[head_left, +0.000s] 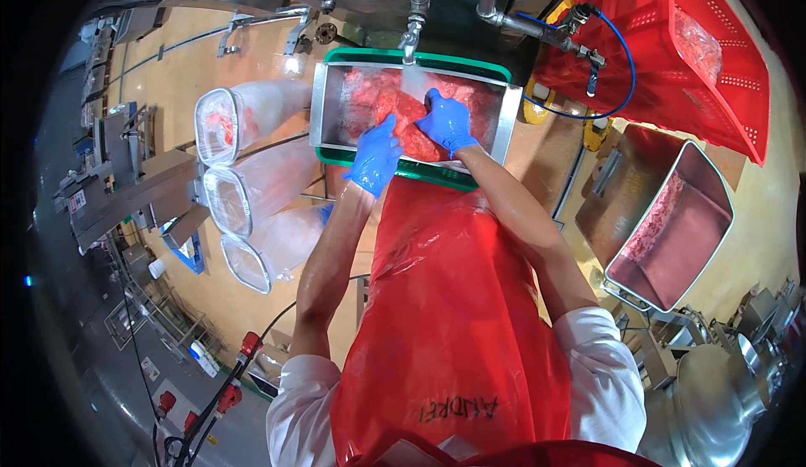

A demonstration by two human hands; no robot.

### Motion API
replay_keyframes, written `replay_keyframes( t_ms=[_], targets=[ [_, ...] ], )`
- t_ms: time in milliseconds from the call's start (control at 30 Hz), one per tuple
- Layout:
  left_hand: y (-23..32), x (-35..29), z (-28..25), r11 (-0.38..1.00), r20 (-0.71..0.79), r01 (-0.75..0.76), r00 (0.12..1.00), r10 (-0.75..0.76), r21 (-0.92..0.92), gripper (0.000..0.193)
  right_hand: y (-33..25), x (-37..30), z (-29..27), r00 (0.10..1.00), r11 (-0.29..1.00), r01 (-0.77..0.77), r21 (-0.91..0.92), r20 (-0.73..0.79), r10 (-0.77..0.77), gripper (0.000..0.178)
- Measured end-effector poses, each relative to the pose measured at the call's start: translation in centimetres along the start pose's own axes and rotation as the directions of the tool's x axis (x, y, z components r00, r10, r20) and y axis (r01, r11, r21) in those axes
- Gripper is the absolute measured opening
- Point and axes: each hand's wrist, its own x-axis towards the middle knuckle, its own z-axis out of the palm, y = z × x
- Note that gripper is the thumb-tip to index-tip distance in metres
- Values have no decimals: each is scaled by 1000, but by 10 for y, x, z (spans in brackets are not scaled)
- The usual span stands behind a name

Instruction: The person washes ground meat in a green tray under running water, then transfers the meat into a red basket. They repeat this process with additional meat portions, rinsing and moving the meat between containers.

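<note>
The left hand [375, 154], in a blue glove, is closed on the near left edge of a piece of raw red meat [405, 123], thumb pointing up toward 12 o'clock. The right hand [447, 123], gloved alike, is curled around the meat's right side at about 2 o'clock from the left one, gripping it (its fingertips are partly hidden). Taking the whole view as a dial, that meat sits near 12 o'clock, inside an oblong metal basin [319, 110], with more meat [478, 102] lying under and around it. A green frame [470, 63] shows along the basin's far and near sides. Just beyond, at 12 o'clock, a metal tap [410, 40] points down, a pale spray falling from it beside the right hand. At 6 o'clock a red apron [445, 299] covers the person's front, between white sleeves. From 8 to 10 o'clock hang three clear plastic bags [273, 163], open mouths to the left, the uppermost with some reddish stuff in it. A red crate [621, 64] leans at 2 o'clock, a blue hose [631, 68] looping before it; at 3 o'clock stands a metal bin [688, 240] with pinkish scraps along one inner side.
</note>
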Motion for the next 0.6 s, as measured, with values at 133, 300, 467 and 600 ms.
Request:
replay_keyframes(
  t_ms=[133, 300, 467, 600],
  targets=[
    [-11, 5, -7, 996, -23, 50, 998, -52, -68, 25, 20, 17, 22, 997, 981, -70, -182, 18, 75, 34],
    [-27, 22, -51, 990, 141, 134, 982, -127, -37, 15, 81, 24, 41, 994, 968, -103, -228, -64, 91, 22],
    [-29, 84, -106, 849, 61, -255, 965, 257, 462, 17, 69, 0, 26, 956, 920, -280, -274, 11, 295, 25],
    [-30, 165, -165, 640, 150, -373, 914, 376, 671, 18, 17, -35, 21, 940, 926, -294, -237, 104, 325, 26]
  ],
)
